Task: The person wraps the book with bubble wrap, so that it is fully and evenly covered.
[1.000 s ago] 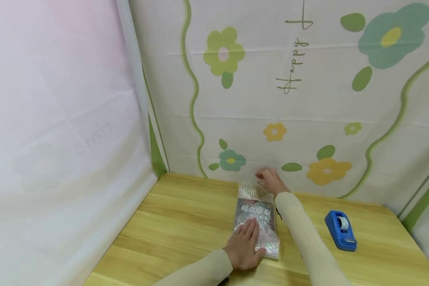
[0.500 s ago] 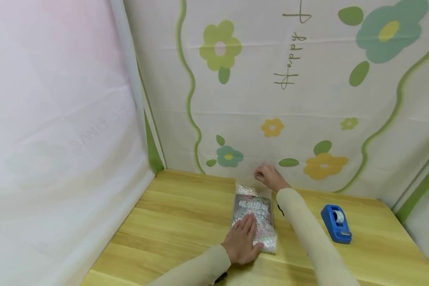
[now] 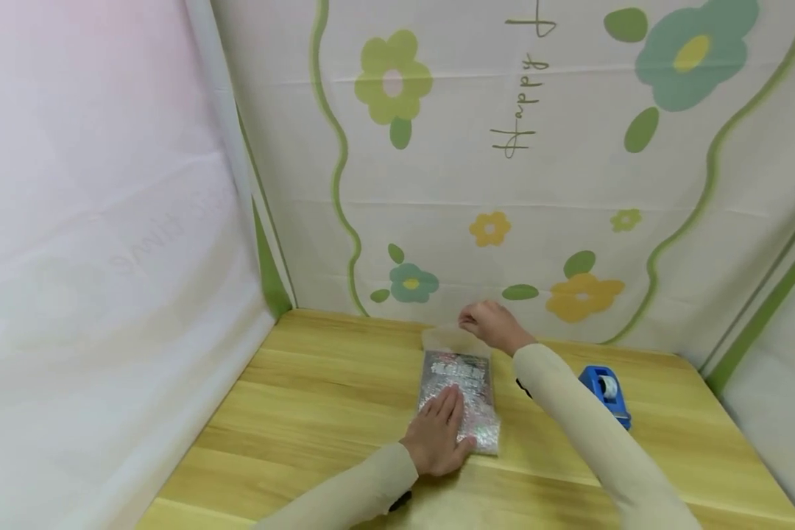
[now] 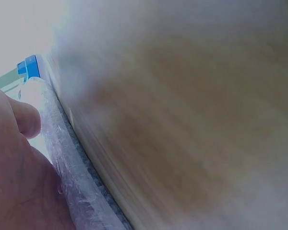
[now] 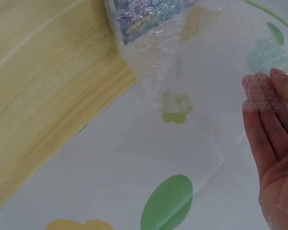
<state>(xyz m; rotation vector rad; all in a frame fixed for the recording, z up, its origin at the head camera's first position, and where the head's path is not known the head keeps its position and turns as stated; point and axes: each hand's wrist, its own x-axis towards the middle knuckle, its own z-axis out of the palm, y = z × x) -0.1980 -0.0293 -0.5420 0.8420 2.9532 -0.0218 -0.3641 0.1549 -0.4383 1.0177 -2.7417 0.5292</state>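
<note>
A flat, dark, book-like item (image 3: 460,370) with white lettering lies on the table inside clear bubble wrap (image 3: 483,430). My left hand (image 3: 435,439) rests flat on its near part, fingers pointing away from me. At the far end, my right hand (image 3: 495,324) pinches the edge of the loose bubble wrap, which is raised off the table. From the right wrist, that film (image 5: 158,57) stretches across to the thumb and fingers of my right hand (image 5: 276,139). The left wrist view shows my left hand (image 4: 19,167) close against the wrapped side.
A blue tape dispenser (image 3: 606,390) with a roll of tape stands to the right, partly behind my right sleeve (image 3: 589,419). A flower-printed cloth (image 3: 437,169) hangs at the table's back edge. Another pale cloth (image 3: 106,294) hangs on the left. The wooden table (image 3: 318,397) surrounds the package.
The head view has shifted a little, so the scene sits further left and higher. My right hand has lifted the far bubble wrap slightly. The left hand stays on the package.
</note>
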